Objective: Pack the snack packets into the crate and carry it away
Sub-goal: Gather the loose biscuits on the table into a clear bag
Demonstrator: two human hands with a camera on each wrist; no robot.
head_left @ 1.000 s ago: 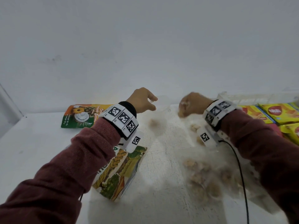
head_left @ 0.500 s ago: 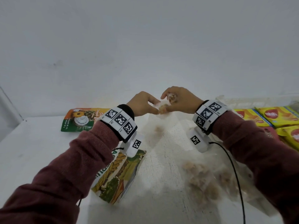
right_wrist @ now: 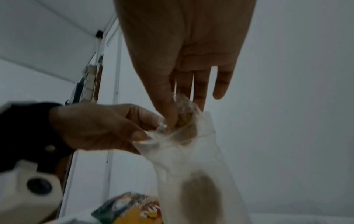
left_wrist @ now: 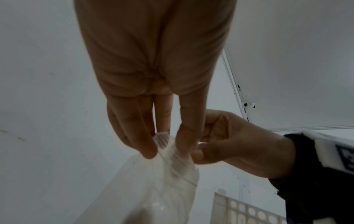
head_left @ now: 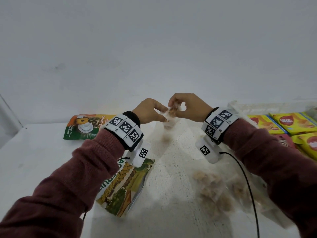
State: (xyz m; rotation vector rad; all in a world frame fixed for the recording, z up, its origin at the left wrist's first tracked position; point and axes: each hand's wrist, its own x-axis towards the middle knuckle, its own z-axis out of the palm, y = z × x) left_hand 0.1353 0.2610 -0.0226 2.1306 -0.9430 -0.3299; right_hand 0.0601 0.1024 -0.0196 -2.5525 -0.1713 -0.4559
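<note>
A small clear bag [head_left: 169, 127] hangs above the white table, a brown snack piece showing inside it. My left hand [head_left: 162, 114] pinches the bag's mouth [left_wrist: 164, 142] between thumb and fingers. My right hand [head_left: 173, 109] meets it from the right and pinches a small wrapped snack piece [right_wrist: 184, 112] at the open mouth of the clear bag [right_wrist: 191, 139]. The white perforated crate [left_wrist: 239, 212] stands at the right, and several yellow snack packets [head_left: 291, 121] lie in it.
A large clear bag of brown snack pieces [head_left: 214, 191] lies under my right forearm. A green and yellow packet [head_left: 125, 186] lies under my left wrist. An orange and green spouted pouch [head_left: 84, 126] sits at the back left by the wall.
My right hand rose from the large snack bag and moved left to meet my left hand. It now holds a snack piece at the small bag's mouth.
</note>
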